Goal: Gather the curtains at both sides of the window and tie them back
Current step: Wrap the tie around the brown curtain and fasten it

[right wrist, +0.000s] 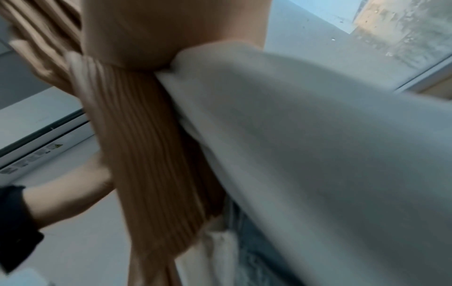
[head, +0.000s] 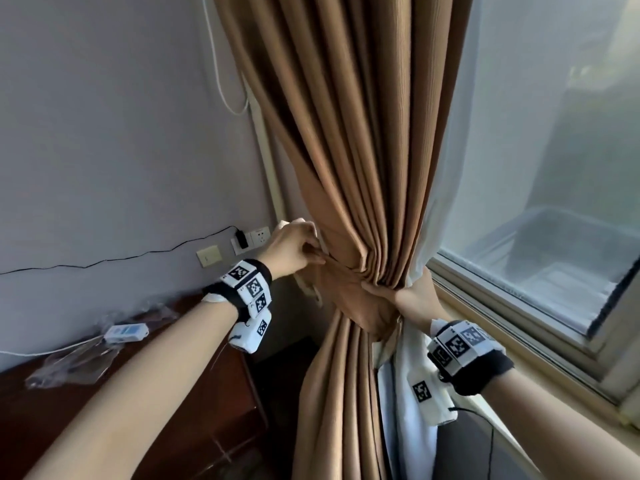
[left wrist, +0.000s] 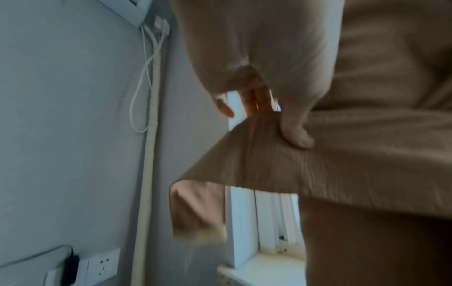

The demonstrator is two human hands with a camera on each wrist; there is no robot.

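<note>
The brown curtain (head: pixel 349 133) hangs bunched at the window's left side, with a white sheer curtain (head: pixel 403 393) behind it. A tie-back band (head: pixel 343 289) of the same brown cloth lies across the bunch. My left hand (head: pixel 318 254) pinches this band at the bunch's left edge. In the left wrist view the thumb (left wrist: pixel 297 135) presses on the band (left wrist: pixel 244 164) with the fingers behind it, and a loose end (left wrist: pixel 195 209) hangs down. My right hand (head: pixel 398 294) grips the gathered curtain from the right. The right wrist view shows blurred pleats (right wrist: pixel 151 154) and sheer (right wrist: pixel 318 154).
Wall sockets (head: pixel 258 235) with a black plug sit left of the curtain, close to my left hand. A dark wooden desk (head: pixel 138 410) below holds a white device (head: pixel 126 332) and plastic wrap. The window sill (head: pixel 519 344) runs to the right. A white cable (head: pixel 221 81) loops down the wall.
</note>
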